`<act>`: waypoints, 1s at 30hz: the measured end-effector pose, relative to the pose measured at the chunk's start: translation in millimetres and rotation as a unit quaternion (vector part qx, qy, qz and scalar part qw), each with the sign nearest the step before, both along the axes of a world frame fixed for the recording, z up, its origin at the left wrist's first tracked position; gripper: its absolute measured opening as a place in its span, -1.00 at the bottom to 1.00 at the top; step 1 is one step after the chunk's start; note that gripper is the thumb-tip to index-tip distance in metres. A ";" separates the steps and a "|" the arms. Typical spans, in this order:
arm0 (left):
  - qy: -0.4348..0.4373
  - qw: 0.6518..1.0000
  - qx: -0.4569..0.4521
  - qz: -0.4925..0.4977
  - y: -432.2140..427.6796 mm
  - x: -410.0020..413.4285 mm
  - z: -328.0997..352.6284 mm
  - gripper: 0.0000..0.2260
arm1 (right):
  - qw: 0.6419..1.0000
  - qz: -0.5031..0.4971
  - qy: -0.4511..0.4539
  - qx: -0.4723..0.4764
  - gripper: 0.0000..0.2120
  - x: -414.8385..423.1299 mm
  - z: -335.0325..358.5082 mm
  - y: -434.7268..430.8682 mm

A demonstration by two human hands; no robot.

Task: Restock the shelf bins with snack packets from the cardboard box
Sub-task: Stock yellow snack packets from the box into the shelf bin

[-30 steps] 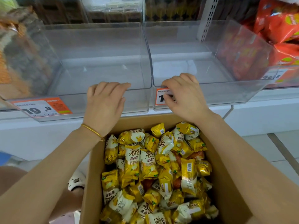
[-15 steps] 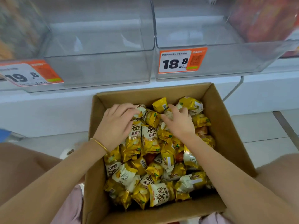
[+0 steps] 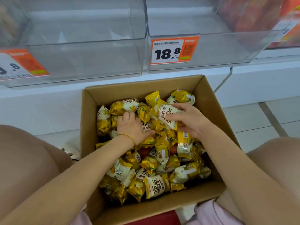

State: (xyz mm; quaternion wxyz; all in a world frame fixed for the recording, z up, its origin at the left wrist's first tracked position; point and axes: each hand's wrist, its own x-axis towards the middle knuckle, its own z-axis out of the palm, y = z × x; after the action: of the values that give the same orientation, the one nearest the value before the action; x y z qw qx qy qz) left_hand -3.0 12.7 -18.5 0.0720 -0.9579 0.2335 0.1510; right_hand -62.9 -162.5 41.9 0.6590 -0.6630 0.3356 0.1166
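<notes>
An open cardboard box on the floor between my knees is full of several yellow-and-white snack packets. My right hand grips one white-and-yellow packet at the far middle of the pile, thumb and fingers round it. My left hand, with a gold bracelet on the wrist, is sunk into the packets at the far left; its fingers curl down among them, and what they hold is hidden. Above the box stand two transparent shelf bins, the left bin and the right bin, both with nothing in them.
Orange price tags hang on the bin fronts, one reading 18.8 and one partly cut off. A bin of red packets sits at the far right. White shelf front and tiled floor surround the box.
Both hands came down from the bin rims into the box. My right hand has closed round a packet and my left hand has dug into the pile. The view tilted down.
</notes>
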 end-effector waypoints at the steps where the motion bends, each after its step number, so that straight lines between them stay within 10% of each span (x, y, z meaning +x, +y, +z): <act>1: 0.004 1.000 -0.001 -0.001 -1.5 -0.4 0.6 -0.21 | 1.000 0.005 0.002 0.015 -0.49 -1.4 2.2 0.0; 14: 0.051 0.971 -0.217 -0.080 6.6 -26.0 -0.5 -0.24 | 0.989 -0.044 -0.144 -0.004 -0.56 -6.5 11.5 5.8; 22: 0.158 0.833 -0.509 0.146 42.0 -9.2 40.9 -0.22 | 0.973 -0.037 -0.215 0.077 -0.85 -12.4 33.3 4.9; 30: 0.104 0.733 -0.657 0.143 81.4 -5.3 106.8 -0.47 | 0.950 0.133 -0.244 0.147 -0.31 6.1 68.2 66.1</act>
State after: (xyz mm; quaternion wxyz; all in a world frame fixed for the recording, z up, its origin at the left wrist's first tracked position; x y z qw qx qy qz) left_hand -8.3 94.1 88.2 -0.6219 -0.7673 0.1413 0.0676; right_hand -56.8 -96.4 110.2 0.7893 -0.6057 0.0532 0.0858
